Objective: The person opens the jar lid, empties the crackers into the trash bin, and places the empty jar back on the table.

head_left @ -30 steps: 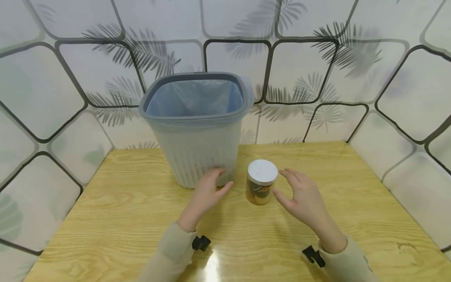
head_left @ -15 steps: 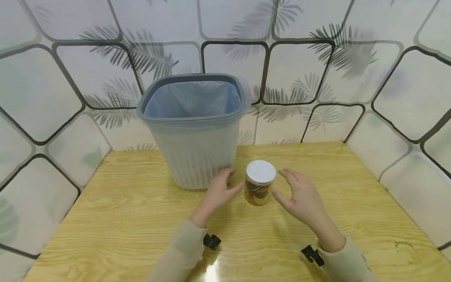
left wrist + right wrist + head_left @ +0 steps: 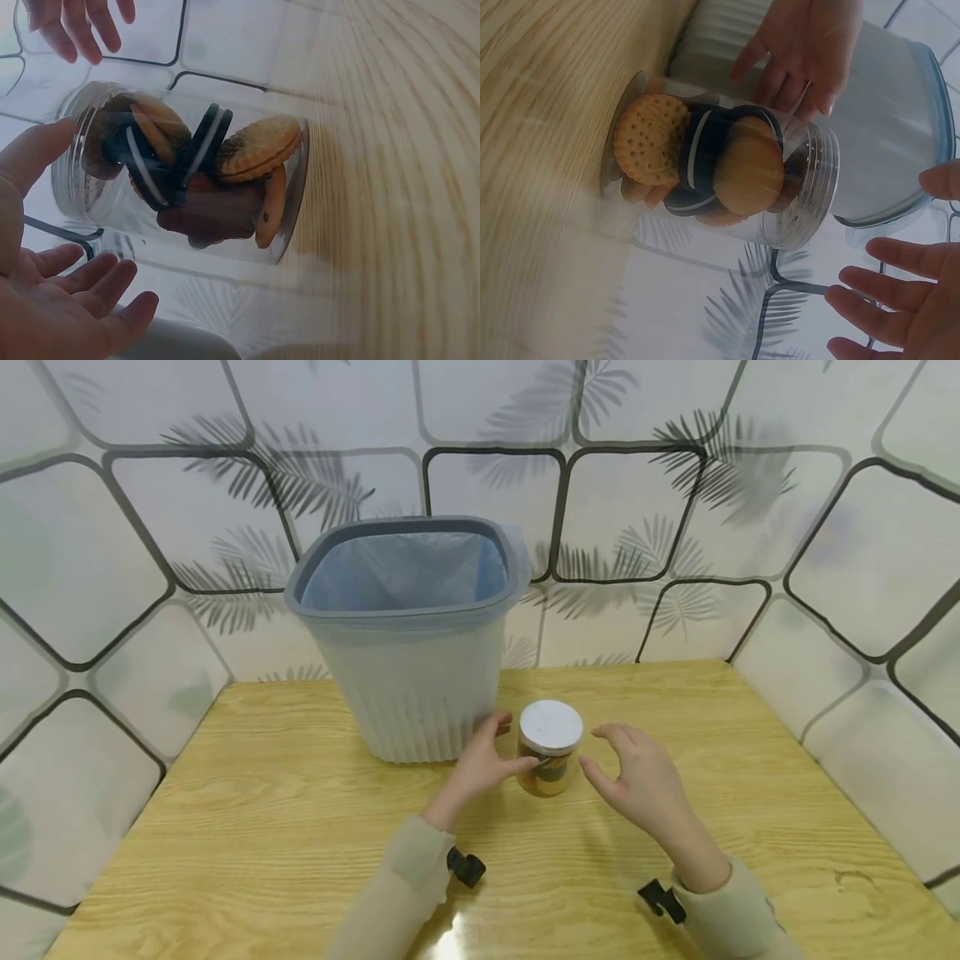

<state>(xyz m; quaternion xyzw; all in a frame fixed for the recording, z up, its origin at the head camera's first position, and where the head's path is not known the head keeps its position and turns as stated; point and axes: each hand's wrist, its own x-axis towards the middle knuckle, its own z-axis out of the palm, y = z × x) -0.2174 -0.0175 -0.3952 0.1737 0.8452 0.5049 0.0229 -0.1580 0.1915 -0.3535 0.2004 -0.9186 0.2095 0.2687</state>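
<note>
A clear jar with a white lid (image 3: 551,727) stands upright on the wooden table. Through its wall show several cookies (image 3: 255,146), dark sandwich ones and golden round ones. My left hand (image 3: 480,768) is at the jar's left side, its thumb extended across the front near the lid and its fingers loosely bent behind. Whether the thumb touches the jar I cannot tell. On the other side, my right hand (image 3: 648,781) is held apart from the jar, thumb and fingers spread around nothing. In the right wrist view the jar's lid (image 3: 810,202) faces the right hand's fingers.
A pale ribbed trash bin (image 3: 408,685) with a grey rim and a bluish liner bag stands behind and left of the jar. Patterned cloth walls (image 3: 630,518) enclose the table (image 3: 247,827) at the back and sides.
My left hand has moved right, from in front of the bin to the jar's side. My right hand has hardly moved, and the jar stands in the same place.
</note>
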